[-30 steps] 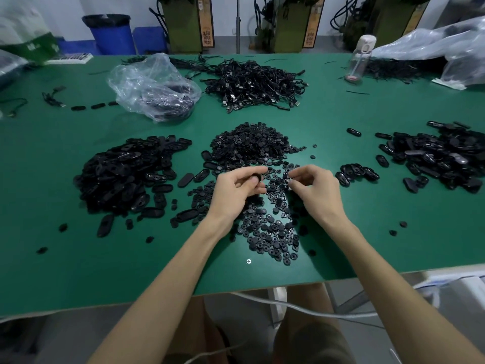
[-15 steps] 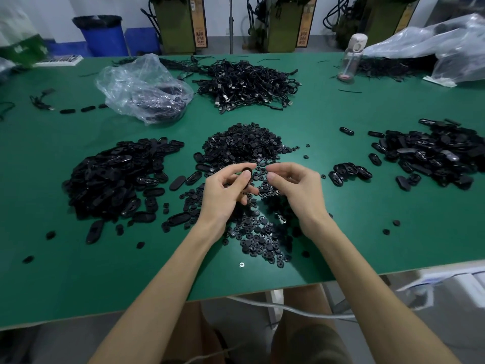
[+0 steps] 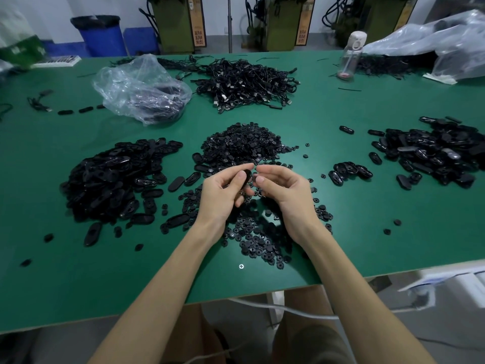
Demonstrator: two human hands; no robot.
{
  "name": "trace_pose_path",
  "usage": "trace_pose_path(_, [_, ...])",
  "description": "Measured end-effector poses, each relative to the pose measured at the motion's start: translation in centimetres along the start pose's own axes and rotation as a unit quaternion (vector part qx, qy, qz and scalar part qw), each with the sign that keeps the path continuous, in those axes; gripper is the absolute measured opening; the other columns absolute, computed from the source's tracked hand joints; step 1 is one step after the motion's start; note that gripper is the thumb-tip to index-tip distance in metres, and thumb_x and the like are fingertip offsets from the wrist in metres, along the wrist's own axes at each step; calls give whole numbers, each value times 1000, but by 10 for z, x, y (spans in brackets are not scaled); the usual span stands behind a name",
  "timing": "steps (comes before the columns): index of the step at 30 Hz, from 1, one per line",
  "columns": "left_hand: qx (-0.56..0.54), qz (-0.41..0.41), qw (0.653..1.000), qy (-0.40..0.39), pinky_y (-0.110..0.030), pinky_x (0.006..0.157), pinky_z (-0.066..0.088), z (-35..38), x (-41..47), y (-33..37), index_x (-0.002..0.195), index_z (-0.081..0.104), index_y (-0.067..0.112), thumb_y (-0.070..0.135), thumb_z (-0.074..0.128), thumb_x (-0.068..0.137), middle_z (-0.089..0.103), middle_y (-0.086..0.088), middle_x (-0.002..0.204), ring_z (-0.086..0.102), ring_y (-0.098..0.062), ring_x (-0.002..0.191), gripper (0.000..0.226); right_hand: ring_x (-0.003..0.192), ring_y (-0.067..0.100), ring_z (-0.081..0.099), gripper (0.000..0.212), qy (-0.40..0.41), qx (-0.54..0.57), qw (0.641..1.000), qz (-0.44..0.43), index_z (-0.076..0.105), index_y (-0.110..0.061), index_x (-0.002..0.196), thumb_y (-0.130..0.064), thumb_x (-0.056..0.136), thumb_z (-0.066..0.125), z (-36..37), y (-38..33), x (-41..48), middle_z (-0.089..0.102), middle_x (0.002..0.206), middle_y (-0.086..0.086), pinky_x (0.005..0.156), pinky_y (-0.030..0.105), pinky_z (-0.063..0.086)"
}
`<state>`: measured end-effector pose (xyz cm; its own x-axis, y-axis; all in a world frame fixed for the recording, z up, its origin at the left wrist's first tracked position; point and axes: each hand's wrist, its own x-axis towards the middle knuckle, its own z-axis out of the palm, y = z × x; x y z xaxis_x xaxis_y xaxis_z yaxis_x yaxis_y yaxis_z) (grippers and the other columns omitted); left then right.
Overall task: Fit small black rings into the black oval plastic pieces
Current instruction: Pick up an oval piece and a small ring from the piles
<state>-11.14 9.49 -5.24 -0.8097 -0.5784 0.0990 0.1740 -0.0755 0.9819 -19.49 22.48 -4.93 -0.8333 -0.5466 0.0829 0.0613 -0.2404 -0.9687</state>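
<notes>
Left hand (image 3: 223, 191) pinches an oval (image 3: 247, 175), thumb over its face, long axis seemingly about 12 to 6. Right hand (image 3: 286, 195) pinches a ring (image 3: 254, 178), I judge, at the oval's 3 o'clock, almost touching. Oval: glossy black, mostly hidden. Ring pile (image 3: 241, 144) lies at 12.

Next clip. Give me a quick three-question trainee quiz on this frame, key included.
1. True or false: the left hand pinches a black oval piece.
2. The ring heap lies: A) just beyond the hands; B) far left; C) on the floor.
3. What does the right hand pinch at its fingertips?
Key: 1 true; 2 A; 3 a small ring.
</notes>
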Motion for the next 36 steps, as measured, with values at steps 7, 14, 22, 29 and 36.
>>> trace_pose_path(7, [25,26,999,3,-22,48,45,1,-2,0,105,75,10,13,72,97,77,-4,86,71,-16,68,9,88,12,73,20,-8,-5,1000,-19,74,-1,109,3,89,75,1,1,0,79,99,9,75,19,55])
trace_pose_path(14, [98,74,992,41,-23,53,47,0,-1,-4,101,82,24,22,76,95,76,-4,91,59,-11,62,9,87,10,72,22,7,-1,1000,-16,74,0,110,-1,88,78,1,1,0,79,96,5,72,16,53])
trace_pose_path(22, [87,56,994,23,-26,57,55,4,-2,-3,104,81,18,23,61,105,77,-9,86,66,-13,69,20,85,8,72,22,26,-30,999,-22,74,-5,109,-2,87,79,3,1,-1,79,97,5,72,16,54])
trace_pose_path(29, [26,27,999,9,-26,59,61,9,-5,4,98,79,11,32,55,108,80,-6,93,77,-22,90,34,87,15,73,20,24,-51,998,-38,74,-7,106,1,88,76,3,1,-2,78,95,4,83,28,59])
trace_pose_path(36, [7,32,999,14,-32,68,63,6,-5,5,105,79,5,18,59,106,79,-10,94,77,-25,90,24,83,7,72,20,23,-45,998,-49,75,-10,101,4,88,74,4,0,-4,78,91,-2,77,20,56])
